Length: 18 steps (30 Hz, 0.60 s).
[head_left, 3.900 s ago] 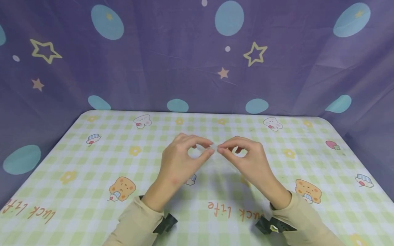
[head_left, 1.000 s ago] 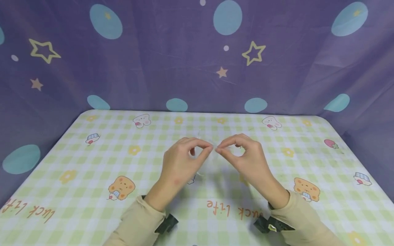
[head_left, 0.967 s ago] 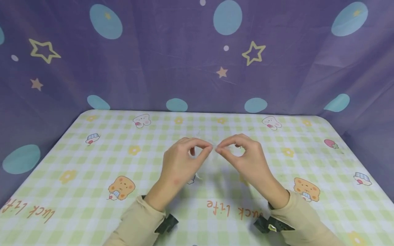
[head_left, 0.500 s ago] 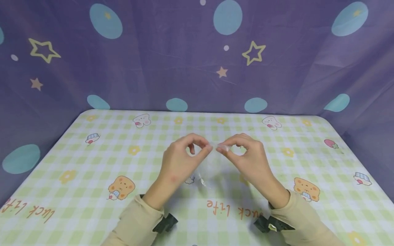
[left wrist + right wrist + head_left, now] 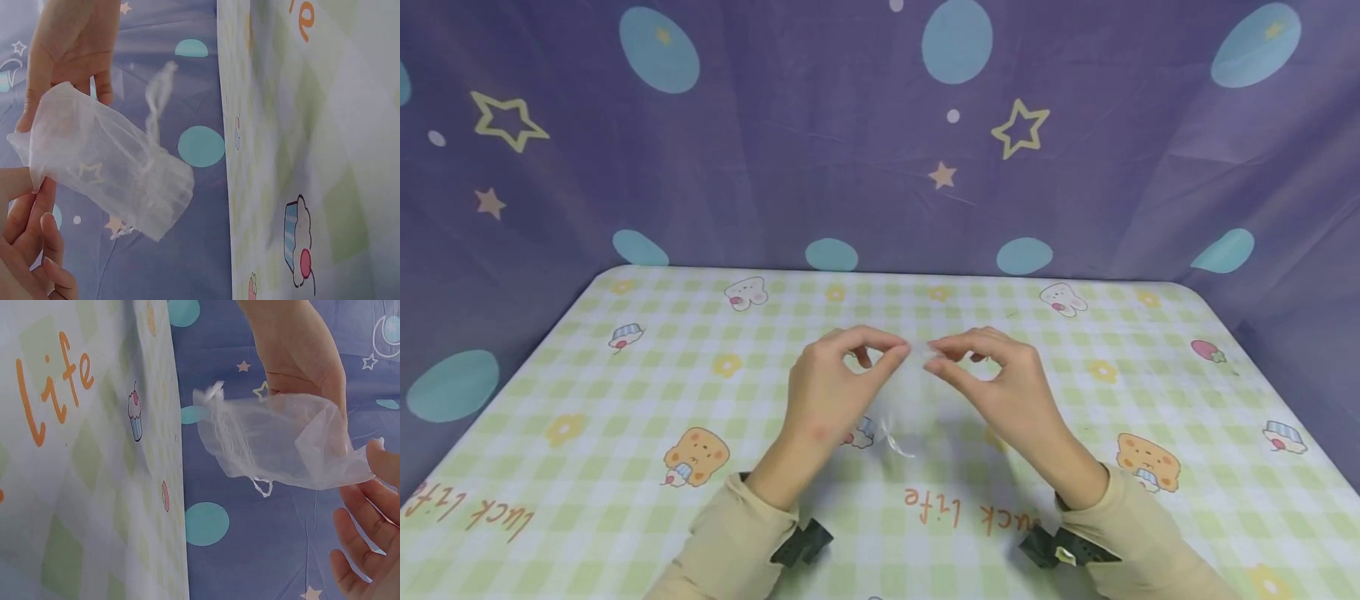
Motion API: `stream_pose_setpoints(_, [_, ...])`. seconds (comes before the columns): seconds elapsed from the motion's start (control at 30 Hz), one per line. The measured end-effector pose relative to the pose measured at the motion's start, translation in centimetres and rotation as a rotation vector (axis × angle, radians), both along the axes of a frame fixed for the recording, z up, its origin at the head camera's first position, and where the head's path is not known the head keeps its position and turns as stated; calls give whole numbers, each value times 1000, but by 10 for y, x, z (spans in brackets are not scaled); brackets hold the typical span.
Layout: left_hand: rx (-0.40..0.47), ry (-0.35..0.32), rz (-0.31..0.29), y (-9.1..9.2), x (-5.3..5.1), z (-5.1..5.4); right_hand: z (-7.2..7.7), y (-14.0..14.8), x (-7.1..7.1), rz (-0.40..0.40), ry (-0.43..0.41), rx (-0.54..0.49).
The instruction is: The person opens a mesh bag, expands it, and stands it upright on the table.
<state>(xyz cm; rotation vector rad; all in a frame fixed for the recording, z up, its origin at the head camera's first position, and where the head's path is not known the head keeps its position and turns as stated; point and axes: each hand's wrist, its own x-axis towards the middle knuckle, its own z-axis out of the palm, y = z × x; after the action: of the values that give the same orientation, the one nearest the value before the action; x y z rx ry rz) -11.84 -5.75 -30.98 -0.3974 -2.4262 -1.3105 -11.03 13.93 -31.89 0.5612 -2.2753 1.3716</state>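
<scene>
The left hand point(image 5: 826, 390) and right hand point(image 5: 1013, 379), thumbs nearly meeting fingers, both pinch a sheer bag point(image 5: 119, 153) above the checked tablecloth point(image 5: 617, 542).

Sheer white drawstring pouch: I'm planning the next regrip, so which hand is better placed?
Probably the right hand: its thumb and forefinger look parted in the head view, while the left hand pinches the pouch and should steady it.

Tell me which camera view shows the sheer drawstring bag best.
The left wrist view: the sheer drawstring bag looks largest there, its cords plain against the purple backdrop. The right wrist view shows most of it, somewhat smaller; the head view gives only a faint, see-through shape over the checked tablecloth.
</scene>
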Motion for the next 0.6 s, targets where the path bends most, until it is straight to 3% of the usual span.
stream_pose_setpoints(0.23, [18, -20, -9, 0, -1, 0, 1, 0, 0, 32, 16, -53])
stream_pose_setpoints(0.6, [-23, -9, -51, 2, 0, 0, 0, 1, -1, 9, 45, -68])
